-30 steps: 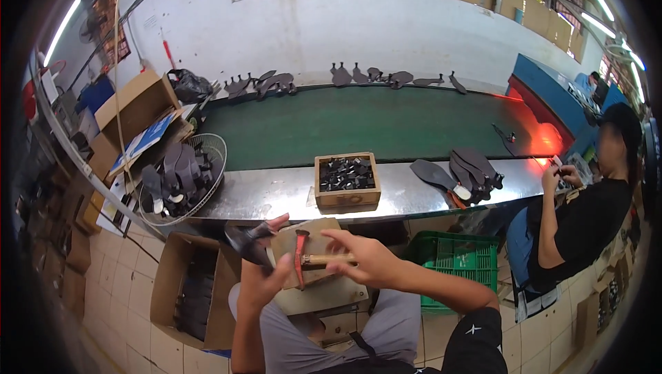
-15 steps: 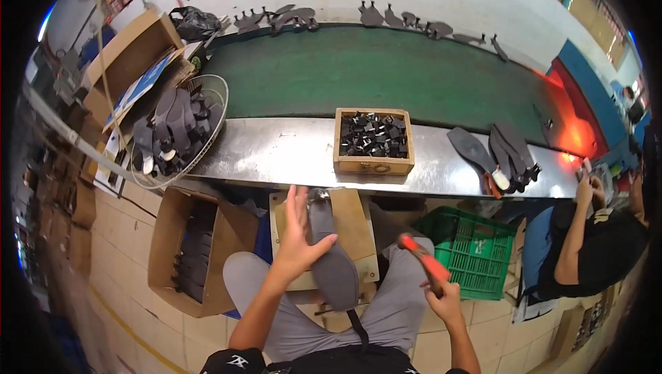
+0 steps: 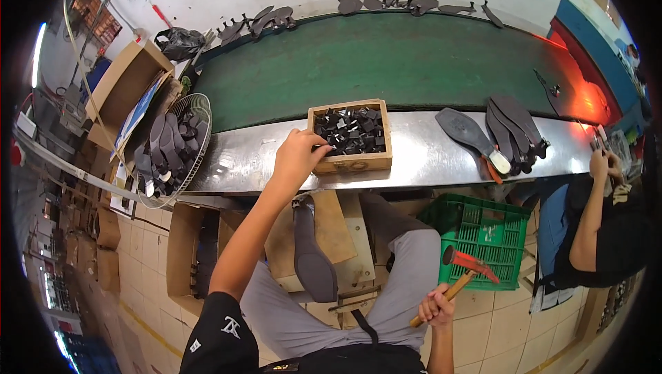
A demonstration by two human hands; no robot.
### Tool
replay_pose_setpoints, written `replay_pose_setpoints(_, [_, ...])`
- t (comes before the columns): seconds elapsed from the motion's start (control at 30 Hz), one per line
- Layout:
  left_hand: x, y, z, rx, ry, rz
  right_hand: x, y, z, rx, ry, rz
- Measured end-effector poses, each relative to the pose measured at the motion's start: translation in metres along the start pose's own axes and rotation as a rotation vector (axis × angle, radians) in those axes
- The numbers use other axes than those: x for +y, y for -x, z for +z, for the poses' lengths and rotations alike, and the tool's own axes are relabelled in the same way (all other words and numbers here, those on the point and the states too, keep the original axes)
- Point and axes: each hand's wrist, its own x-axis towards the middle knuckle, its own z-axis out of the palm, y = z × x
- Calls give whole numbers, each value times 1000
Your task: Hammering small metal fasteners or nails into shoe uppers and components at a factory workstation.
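My left hand [image 3: 296, 158] reaches to the near left corner of a wooden box [image 3: 355, 163]. Its fingertips pinch a small black piece, partly hidden by the fingers. Small black blocks [image 3: 352, 131], some with shiny metal bits, fill the box. In my right hand [image 3: 437, 305] is a hammer [image 3: 471, 264], gripped by its wooden handle, its red head pointing up over the floor right of my knee. A dark grey shoe sole [image 3: 314, 257] lies unheld on a wooden work stand [image 3: 350, 236] between my legs, its narrow end away from me.
A metal ledge [image 3: 255, 153] fronts a green conveyor belt [image 3: 345, 64]. Left are a wire basket [image 3: 200, 160] of soles and a cardboard box [image 3: 178, 257]. More soles [image 3: 507, 126] lie on the ledge at right. A green crate [image 3: 483, 236] stands by my right leg; a co-worker [image 3: 600, 229] sits beyond.
My left hand has left the sole and moved up to the wooden box. The hammer in my right hand has turned, its head now pointing up and right. My view has shifted slightly.
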Motion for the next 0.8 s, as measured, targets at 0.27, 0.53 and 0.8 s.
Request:
replay_pose_setpoints(0.27, [23, 17, -26, 198, 314, -100, -29, -19, 68, 11, 214, -213])
replay_pose_setpoints(0.53, [120, 144, -128, 178, 825, 170, -29, -56, 181, -99, 611, -255])
replay_pose_setpoints(0.8, [96, 182, -142, 198, 579, 349, 2, -97, 260, -244, 828, -211])
